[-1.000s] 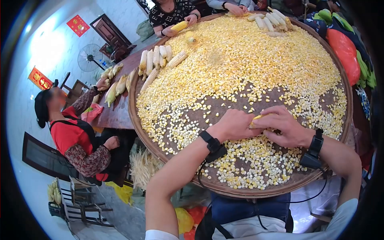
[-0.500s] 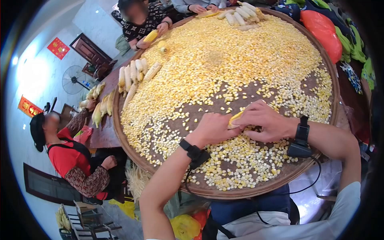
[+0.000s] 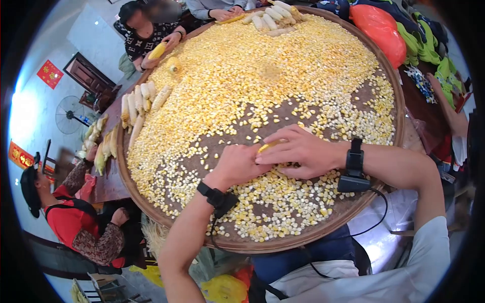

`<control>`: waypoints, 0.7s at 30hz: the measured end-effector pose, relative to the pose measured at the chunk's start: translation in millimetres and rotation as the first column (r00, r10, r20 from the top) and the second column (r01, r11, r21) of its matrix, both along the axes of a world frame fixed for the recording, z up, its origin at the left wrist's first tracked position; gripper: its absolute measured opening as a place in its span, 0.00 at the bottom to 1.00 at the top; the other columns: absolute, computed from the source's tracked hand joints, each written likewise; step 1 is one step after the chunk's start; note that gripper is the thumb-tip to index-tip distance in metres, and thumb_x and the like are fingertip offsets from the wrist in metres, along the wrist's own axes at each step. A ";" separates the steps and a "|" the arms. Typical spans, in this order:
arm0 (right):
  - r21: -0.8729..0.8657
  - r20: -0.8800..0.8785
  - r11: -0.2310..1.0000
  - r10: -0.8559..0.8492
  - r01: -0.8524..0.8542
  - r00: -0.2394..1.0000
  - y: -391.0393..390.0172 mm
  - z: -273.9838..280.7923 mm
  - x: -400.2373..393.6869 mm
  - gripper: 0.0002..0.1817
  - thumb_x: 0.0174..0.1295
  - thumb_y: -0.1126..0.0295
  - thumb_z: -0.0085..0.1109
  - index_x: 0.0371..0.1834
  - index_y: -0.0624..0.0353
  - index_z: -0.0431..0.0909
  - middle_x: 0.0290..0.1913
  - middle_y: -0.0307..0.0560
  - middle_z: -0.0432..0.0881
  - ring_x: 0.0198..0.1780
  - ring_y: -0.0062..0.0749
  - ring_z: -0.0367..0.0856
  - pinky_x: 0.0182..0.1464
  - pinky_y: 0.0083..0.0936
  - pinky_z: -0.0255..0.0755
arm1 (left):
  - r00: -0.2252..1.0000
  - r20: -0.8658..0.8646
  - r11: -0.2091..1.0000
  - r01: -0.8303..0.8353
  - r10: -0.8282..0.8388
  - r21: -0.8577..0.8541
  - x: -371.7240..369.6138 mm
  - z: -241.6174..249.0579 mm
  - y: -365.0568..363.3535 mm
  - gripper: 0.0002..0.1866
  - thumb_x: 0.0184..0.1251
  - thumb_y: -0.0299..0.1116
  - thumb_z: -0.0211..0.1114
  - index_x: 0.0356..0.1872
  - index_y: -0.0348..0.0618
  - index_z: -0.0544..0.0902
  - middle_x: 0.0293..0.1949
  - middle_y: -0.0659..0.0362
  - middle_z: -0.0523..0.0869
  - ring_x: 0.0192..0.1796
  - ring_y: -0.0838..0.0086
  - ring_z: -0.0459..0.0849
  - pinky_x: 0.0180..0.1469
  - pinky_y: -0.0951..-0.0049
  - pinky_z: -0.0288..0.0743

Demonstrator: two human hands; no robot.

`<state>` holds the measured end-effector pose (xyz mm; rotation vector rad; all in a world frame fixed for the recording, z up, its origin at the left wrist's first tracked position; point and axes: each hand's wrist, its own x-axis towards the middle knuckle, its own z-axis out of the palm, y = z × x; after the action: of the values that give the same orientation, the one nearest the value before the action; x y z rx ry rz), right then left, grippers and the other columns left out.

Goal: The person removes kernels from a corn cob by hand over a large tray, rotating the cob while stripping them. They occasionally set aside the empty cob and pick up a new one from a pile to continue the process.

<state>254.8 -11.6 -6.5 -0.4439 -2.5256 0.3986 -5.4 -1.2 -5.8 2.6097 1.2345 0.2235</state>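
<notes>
Both my hands meet over the near part of a big round tray (image 3: 129, 189) spread with loose corn kernels (image 3: 242, 70). Between them is a yellow corn cob (image 3: 271, 146), mostly hidden by my fingers. My left hand (image 3: 236, 164) is closed around its near-left end, back of the hand upward. From the right, my right hand (image 3: 304, 153) lies over the cob with bent fingers, its fingertips meeting the left hand. Kernels lie under and around both hands. Each wrist wears a black strap with a small device and cable.
Stripped cobs (image 3: 135, 103) lie at the tray's left rim, with more stripped cobs (image 3: 273, 17) at the far rim. A person (image 3: 151, 38) holds a cob at the far left; a person in red (image 3: 76, 217) sits left. A red bag (image 3: 379, 33) lies beyond the right rim.
The whole view has shifted, so the tray and people appear farther left. Another person's arm now shows at the right edge. My hands stay together on the cob, with the right fingers slightly more extended.
</notes>
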 end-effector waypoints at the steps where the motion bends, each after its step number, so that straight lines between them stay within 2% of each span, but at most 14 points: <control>1: -0.010 -0.025 1.000 0.008 -0.008 1.000 0.2 -0.1 0.0 0.30 0.67 0.67 0.69 0.75 0.43 0.82 0.71 0.41 0.86 0.75 0.46 0.77 0.76 0.47 0.64 | 1.000 0.018 1.000 0.011 -0.011 0.020 -0.8 -0.9 0.3 0.26 0.69 0.62 0.71 0.50 0.51 0.90 0.29 0.47 0.91 0.33 0.45 0.91 0.37 0.45 0.84; 3: -0.020 -0.017 1.000 0.005 -0.006 1.000 0.4 0.8 1.2 0.29 0.66 0.67 0.69 0.74 0.44 0.83 0.70 0.41 0.86 0.75 0.45 0.77 0.75 0.47 0.65 | 1.000 0.014 1.000 0.008 -0.009 0.024 -1.3 0.4 0.3 0.27 0.70 0.63 0.70 0.46 0.47 0.90 0.28 0.46 0.91 0.33 0.45 0.91 0.38 0.44 0.84; 9: -0.011 -0.018 1.000 -0.004 0.004 1.000 1.9 -1.7 -0.1 0.31 0.66 0.68 0.69 0.75 0.42 0.81 0.71 0.38 0.86 0.74 0.44 0.78 0.73 0.47 0.66 | 0.998 -0.069 1.000 -0.004 0.003 -0.005 -1.5 2.2 2.4 0.28 0.72 0.64 0.68 0.41 0.45 0.89 0.28 0.43 0.91 0.34 0.43 0.91 0.40 0.43 0.84; 11: 0.025 -0.035 1.000 0.003 -0.002 0.999 1.5 -2.3 -1.7 0.32 0.66 0.69 0.69 0.76 0.40 0.80 0.72 0.37 0.85 0.75 0.43 0.77 0.73 0.47 0.66 | 1.000 -0.023 1.000 0.008 -0.008 -0.016 -2.3 2.0 2.0 0.29 0.72 0.64 0.67 0.41 0.44 0.88 0.28 0.43 0.90 0.34 0.42 0.91 0.40 0.44 0.84; 14: 0.024 0.053 1.000 -0.011 0.010 0.999 -0.5 3.3 -1.4 0.33 0.66 0.69 0.69 0.77 0.39 0.79 0.74 0.37 0.83 0.77 0.43 0.75 0.73 0.46 0.67 | 0.999 0.027 1.000 0.019 -0.018 -0.024 -3.5 2.7 1.8 0.30 0.72 0.64 0.67 0.40 0.42 0.88 0.28 0.42 0.90 0.34 0.43 0.91 0.40 0.44 0.84; 21: -0.010 0.002 1.000 0.024 -0.024 1.000 3.9 -1.1 1.1 0.30 0.64 0.74 0.70 0.71 0.44 0.83 0.70 0.36 0.86 0.72 0.44 0.80 0.73 0.46 0.69 | 0.999 -0.003 0.999 0.044 -0.044 -0.022 -4.3 1.5 3.7 0.31 0.71 0.65 0.67 0.41 0.41 0.88 0.30 0.42 0.91 0.36 0.42 0.92 0.41 0.44 0.84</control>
<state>255.9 -7.7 -7.6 -0.4188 -2.5345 0.4198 -9.7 2.5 -4.3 2.6171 1.1726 0.1959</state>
